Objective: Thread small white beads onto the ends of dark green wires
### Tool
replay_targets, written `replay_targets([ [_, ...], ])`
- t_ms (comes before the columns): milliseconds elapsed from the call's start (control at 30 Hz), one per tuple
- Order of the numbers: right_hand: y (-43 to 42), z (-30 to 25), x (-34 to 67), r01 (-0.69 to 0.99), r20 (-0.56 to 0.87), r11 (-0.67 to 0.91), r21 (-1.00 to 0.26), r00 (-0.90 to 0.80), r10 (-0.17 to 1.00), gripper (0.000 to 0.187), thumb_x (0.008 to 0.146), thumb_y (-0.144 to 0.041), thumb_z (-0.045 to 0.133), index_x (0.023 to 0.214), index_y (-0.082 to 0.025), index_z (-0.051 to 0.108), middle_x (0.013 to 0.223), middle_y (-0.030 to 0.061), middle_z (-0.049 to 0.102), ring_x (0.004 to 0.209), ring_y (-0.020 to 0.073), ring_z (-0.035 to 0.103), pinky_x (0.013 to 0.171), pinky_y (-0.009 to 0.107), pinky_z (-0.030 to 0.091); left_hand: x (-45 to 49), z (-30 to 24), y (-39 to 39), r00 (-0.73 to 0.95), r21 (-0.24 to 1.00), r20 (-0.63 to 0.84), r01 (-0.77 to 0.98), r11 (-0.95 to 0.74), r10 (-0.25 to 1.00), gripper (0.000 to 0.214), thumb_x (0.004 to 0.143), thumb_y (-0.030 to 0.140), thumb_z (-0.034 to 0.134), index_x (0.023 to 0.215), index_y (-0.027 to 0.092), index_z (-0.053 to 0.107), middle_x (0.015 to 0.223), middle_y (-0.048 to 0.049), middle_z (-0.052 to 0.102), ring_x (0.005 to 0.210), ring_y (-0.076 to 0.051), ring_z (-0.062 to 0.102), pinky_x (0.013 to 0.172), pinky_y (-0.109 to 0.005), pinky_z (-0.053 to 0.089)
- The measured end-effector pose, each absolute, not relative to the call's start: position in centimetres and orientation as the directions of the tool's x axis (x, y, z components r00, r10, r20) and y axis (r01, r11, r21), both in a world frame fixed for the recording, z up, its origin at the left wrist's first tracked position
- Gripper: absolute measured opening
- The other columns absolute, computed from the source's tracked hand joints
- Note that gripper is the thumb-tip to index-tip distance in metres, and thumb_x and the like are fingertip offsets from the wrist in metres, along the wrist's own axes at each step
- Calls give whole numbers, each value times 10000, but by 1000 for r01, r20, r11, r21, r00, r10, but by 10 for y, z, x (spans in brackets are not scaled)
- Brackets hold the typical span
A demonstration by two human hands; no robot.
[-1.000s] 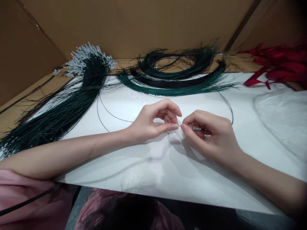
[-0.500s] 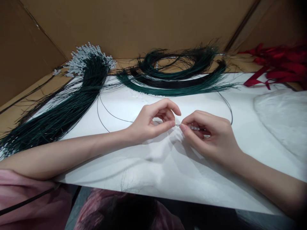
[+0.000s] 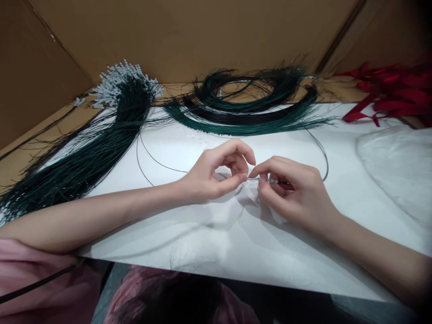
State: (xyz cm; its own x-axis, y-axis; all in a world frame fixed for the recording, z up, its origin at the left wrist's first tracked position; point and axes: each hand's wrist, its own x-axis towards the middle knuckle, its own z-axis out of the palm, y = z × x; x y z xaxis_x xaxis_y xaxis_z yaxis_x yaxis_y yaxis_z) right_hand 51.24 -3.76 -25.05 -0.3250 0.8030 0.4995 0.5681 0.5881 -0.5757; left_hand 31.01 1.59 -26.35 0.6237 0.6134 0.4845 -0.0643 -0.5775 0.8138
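Between thumb and fingers, my left hand pinches a thin dark wire over the middle of the white sheet. My right hand is closed on the same wire just to the right, around a short row of small white beads threaded on it. A short bare stretch of wire shows between the two hands. The wire's tail seems to loop up behind my right hand. My palms hide part of the wire.
A thick bundle of dark green wires with white beaded ends lies at left. More green wires curve across the back. Red ribbons and a clear plastic bag are at right. Cardboard walls enclose the table.
My right fingers have slid slightly right along the wire with the beads, and my right index finger has straightened. More bare wire shows between my hands. My left hand has barely moved.
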Motion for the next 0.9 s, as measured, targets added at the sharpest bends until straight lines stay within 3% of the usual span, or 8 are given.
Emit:
replay_targets([
  [367,-37,-251,513,585,494,582,-564,-326,806,121,751,-93,591,707,-200,553,611,-29,486,481,91,387,472,252,321,308,-264,16,629,835,471,-92,-543,618,257,835,131,674,1025,212,522,810,10,592,729,-109,597,701,-257,512],
  [533,-37,-250,513,588,472,571,-573,-333,816,140,798,-118,600,703,-207,549,633,-13,520,505,105,414,481,263,338,306,-263,22,616,852,452,-84,-517,645,157,887,193,617,1031,207,555,804,1,618,747,-125,620,710,-271,506],
  [667,-37,-248,513,587,467,563,-582,-325,822,168,832,-121,613,695,-203,560,643,-10,536,523,107,431,502,268,354,304,-263,38,510,743,515,136,-656,689,128,884,182,592,1010,182,615,797,-1,631,707,-121,566,655,-264,430],
  [800,-37,-248,512,573,475,577,-582,-336,813,156,854,-123,619,722,-200,588,652,-13,547,519,101,418,507,265,346,303,-265,49,567,542,500,385,-747,655,71,881,224,632,917,173,665,830,-15,631,734,-135,536,685,-269,400],
  [900,-37,-250,512,571,464,567,-593,-333,821,125,860,-135,623,753,-199,617,669,-15,557,514,96,403,508,263,347,304,-265,50,584,508,454,451,-734,673,77,882,242,651,866,171,677,823,-17,608,765,-147,547,711,-272,396],
])
